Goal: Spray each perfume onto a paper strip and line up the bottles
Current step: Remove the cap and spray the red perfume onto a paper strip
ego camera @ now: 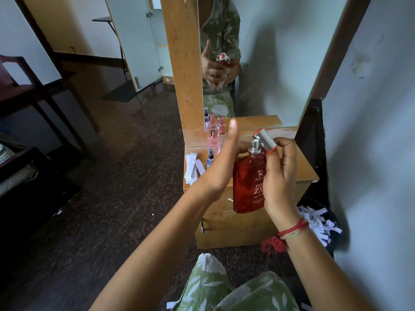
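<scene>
While the left hand (224, 160) braces the red perfume bottle (248, 182) above the dresser top (303, 167), thumb raised, the right hand (280, 176) fingers pinch the tilted silver cap (265, 140) beside the bared nozzle (255, 145), evidently for spraying.

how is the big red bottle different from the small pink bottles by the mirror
The large red rectangular glass perfume bottle is held in the air, cap off, its sprayer bare; the small slim pink glass bottles stand on the wooden dresser top, capped. The red one is wider and deeper in colour. Both are see-through perfume bottles.
</scene>
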A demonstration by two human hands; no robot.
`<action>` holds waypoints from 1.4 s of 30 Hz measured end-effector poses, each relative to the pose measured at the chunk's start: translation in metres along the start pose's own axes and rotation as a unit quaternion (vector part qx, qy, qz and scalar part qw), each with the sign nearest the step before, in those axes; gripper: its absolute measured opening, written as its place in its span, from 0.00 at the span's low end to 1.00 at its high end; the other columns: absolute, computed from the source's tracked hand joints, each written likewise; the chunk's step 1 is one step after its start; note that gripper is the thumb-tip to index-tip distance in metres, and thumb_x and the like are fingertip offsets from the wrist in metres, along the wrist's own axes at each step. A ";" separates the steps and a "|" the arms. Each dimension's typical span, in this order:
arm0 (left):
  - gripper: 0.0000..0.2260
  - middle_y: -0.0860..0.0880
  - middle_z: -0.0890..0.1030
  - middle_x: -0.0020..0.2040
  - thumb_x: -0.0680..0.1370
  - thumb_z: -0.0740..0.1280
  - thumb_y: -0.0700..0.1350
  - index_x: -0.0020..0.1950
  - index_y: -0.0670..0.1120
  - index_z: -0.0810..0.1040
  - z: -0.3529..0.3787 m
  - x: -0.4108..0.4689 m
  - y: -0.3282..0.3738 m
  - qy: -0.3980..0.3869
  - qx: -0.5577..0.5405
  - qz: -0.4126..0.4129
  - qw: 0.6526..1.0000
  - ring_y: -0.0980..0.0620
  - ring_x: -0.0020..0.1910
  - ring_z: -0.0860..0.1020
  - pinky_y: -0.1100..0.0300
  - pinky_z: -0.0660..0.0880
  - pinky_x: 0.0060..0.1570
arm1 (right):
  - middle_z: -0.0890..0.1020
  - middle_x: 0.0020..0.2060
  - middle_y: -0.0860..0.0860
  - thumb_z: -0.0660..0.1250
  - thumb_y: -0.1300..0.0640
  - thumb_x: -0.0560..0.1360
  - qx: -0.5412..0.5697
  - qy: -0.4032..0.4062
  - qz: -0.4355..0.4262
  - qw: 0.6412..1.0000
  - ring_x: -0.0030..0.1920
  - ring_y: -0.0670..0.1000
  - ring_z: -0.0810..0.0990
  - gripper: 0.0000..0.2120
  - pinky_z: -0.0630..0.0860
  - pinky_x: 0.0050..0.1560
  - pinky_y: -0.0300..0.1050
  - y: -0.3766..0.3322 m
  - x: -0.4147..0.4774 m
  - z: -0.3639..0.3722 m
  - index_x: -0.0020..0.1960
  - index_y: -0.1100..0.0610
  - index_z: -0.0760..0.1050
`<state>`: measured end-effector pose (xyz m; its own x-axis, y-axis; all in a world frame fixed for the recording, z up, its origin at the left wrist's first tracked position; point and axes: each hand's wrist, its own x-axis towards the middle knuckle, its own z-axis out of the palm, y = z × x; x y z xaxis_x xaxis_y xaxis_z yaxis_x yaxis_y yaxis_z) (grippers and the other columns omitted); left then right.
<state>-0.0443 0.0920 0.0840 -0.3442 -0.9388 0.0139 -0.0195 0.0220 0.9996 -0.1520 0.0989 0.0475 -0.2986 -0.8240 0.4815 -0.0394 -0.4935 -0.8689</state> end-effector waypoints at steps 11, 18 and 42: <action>0.30 0.50 0.74 0.60 0.63 0.76 0.59 0.59 0.44 0.80 -0.005 -0.017 -0.055 0.074 0.253 0.198 0.944 0.56 0.62 0.72 0.54 0.73 0.62 | 0.74 0.34 0.37 0.57 0.60 0.79 -0.020 0.072 -0.042 0.996 0.32 0.37 0.71 0.07 0.68 0.33 0.31 -0.004 0.010 -0.001 0.47 0.50 0.67; 0.29 0.50 0.76 0.57 0.69 0.71 0.62 0.58 0.41 0.79 -0.002 -0.016 -0.065 0.087 0.197 0.147 0.965 0.54 0.58 0.76 0.50 0.76 0.56 | 0.71 0.36 0.44 0.54 0.62 0.80 -0.003 0.094 -0.022 0.995 0.32 0.36 0.72 0.03 0.68 0.32 0.27 0.002 0.005 0.003 0.50 0.60 0.66; 0.11 0.49 0.77 0.56 0.73 0.73 0.48 0.54 0.53 0.79 -0.018 0.008 -0.096 0.143 0.050 0.092 0.984 0.56 0.54 0.79 0.64 0.76 0.53 | 0.82 0.29 0.54 0.70 0.59 0.73 -0.549 -0.205 0.100 0.804 0.32 0.50 0.80 0.09 0.76 0.35 0.40 0.103 0.119 -0.045 0.36 0.59 0.82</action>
<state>-0.0286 0.0762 -0.0118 -0.0720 -0.9739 0.2154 -0.0782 0.2208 0.9722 -0.2350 -0.0377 0.0098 -0.0736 -0.9899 0.1210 -0.9147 0.0186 -0.4038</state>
